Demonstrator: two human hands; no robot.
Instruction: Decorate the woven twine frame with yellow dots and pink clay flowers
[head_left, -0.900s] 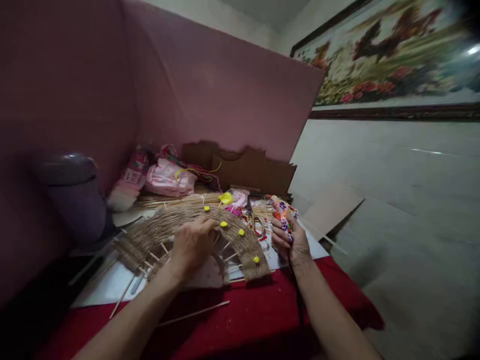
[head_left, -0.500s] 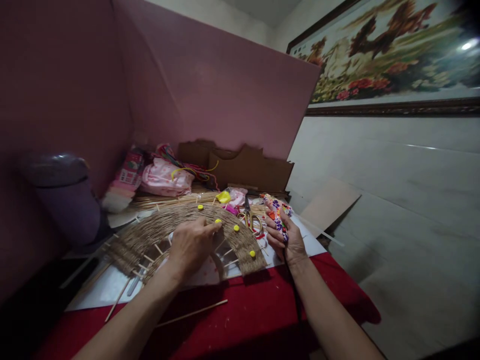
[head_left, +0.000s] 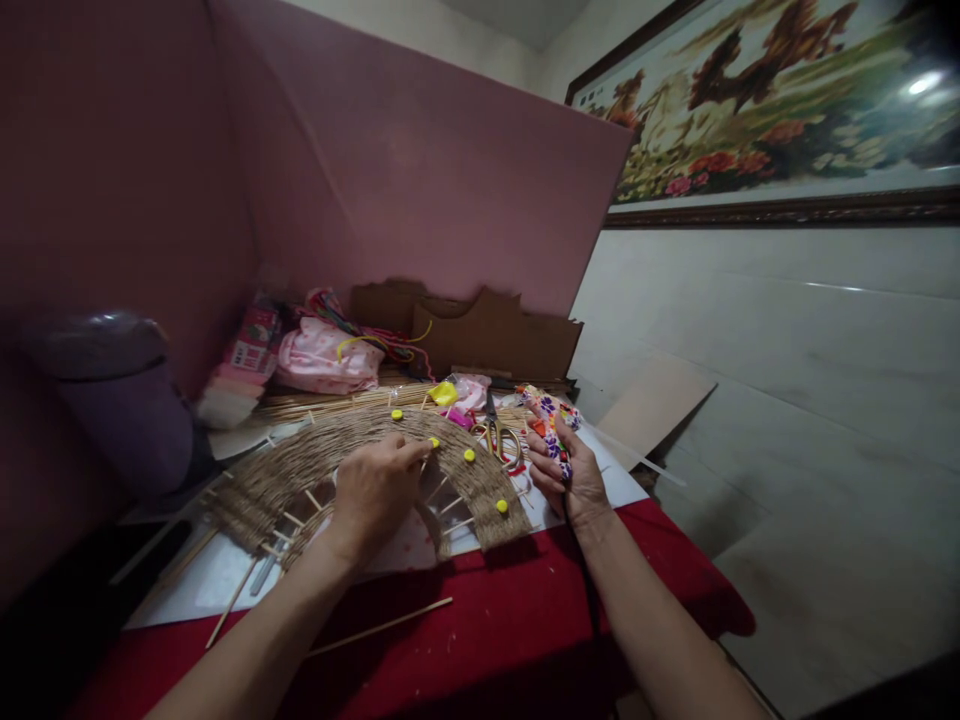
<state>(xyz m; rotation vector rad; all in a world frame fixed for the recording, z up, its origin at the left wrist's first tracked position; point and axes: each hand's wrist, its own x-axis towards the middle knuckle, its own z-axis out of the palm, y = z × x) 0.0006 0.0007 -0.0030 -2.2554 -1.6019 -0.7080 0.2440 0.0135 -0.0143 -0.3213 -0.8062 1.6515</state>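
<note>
A curved brown woven-cord piece lies in an arch on the table, with thin sticks poking from its edges. Several yellow round discs, like bottle caps or buttons, sit along it, among them one at the right end. My left hand is curled over the arch, its fingertips on one yellow disc. My right hand is closed around a floral-patterned object, from which a dark cord hangs down along my wrist. Its exact kind is hidden by my fingers.
Gold-handled scissors lie between my hands. Behind are a bundle of sticks, a pink fabric bag and torn cardboard. A lidded purple container stands left. A loose stick rests on the red cloth.
The whole view has shifted slightly left. My left fingertips stay on the same yellow disc, and my right hand keeps its hold on the floral-patterned object.
</note>
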